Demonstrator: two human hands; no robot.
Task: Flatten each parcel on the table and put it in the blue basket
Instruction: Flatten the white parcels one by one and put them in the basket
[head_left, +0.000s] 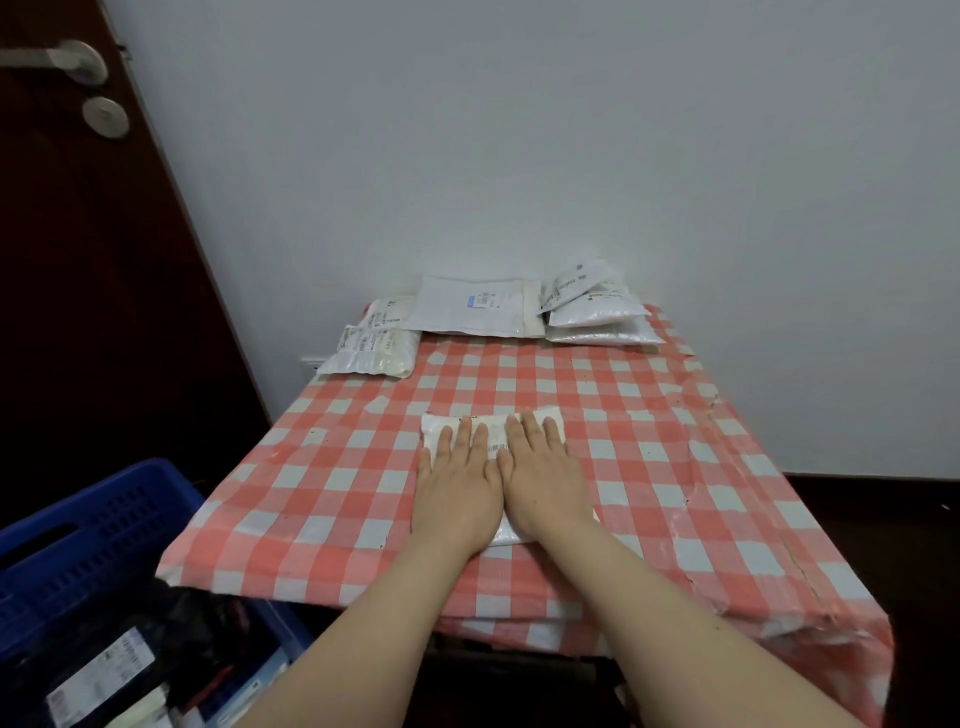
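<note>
1. Head view: left hand (457, 486) and right hand (543, 480) lie side by side, palms down on a white parcel (496, 431) at mid-desk (649, 441).
2. Grip: both spread flat, fingers straight, pressing the parcel.
3. Blue basket (104, 519) sits lower left beside the desk; more parcels (478, 306) line the far edge.

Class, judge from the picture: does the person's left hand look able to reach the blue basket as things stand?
Probably yes. The blue basket sits low beside the table, nearest the left hand, with nothing between them. That hand only presses flat on the white parcel.
</note>
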